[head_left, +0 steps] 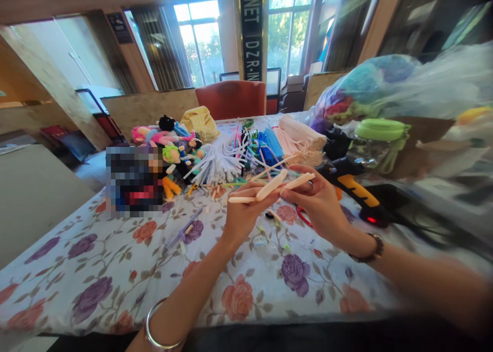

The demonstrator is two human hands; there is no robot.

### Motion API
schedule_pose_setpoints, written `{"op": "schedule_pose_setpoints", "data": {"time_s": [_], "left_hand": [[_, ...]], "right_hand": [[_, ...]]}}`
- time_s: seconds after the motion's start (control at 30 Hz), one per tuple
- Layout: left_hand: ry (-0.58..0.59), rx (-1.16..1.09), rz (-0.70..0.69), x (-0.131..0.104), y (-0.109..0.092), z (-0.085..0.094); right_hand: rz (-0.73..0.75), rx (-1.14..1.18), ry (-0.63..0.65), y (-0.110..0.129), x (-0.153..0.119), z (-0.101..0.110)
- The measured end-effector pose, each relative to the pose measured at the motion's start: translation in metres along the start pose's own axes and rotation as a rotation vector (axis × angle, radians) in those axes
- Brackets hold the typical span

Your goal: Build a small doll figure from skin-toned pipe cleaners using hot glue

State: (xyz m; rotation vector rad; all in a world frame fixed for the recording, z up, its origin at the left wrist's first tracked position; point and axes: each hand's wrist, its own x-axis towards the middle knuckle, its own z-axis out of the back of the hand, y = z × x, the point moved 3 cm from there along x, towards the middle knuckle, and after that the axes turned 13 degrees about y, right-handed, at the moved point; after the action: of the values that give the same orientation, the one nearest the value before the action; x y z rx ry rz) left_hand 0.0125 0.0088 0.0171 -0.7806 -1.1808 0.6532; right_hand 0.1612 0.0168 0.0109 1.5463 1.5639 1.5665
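Note:
In front of me I hold a cream, fuzzy piece made of thick pipe cleaners (pixel 271 184), with several stubby ends sticking out. My left hand (pixel 244 210) is closed round its left part, and one end pokes out past the fingers. The fingers of my right hand (pixel 319 203) pinch the piece at its right side. Red-handled scissors (pixel 304 217) lie partly hidden under my right hand. Just beyond my hands are a bunch of white pipe cleaners (pixel 219 162), blue ones (pixel 269 144) and pale pink ones (pixel 288 139).
A black and yellow glue gun (pixel 360 190) with a red light lies at right, near a green-lidded jar (pixel 379 141). Colourful pipe-cleaner dolls (pixel 173 146) are heaped back left. Small offcuts lie on the flowered tablecloth (pixel 154 280). A red chair (pixel 231 97) stands across the table.

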Motion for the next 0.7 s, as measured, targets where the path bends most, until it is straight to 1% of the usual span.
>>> {"op": "schedule_pose_setpoints", "data": {"time_s": [0.23,0.43,0.7], "left_hand": [[0.007,-0.058,0.085,-0.0004,0.0021,-0.0019],[-0.068,-0.049,0.133,-0.001,0.0017,-0.0006],[-0.103,-0.044,0.117,-0.0006,0.006,0.0015]], "right_hand": [[0.045,-0.04,-0.014,0.0015,-0.0003,0.0007],[0.08,-0.026,-0.038,0.0021,0.0011,0.0036],[0.149,-0.073,-0.085,0.0036,0.0012,0.006]]}}
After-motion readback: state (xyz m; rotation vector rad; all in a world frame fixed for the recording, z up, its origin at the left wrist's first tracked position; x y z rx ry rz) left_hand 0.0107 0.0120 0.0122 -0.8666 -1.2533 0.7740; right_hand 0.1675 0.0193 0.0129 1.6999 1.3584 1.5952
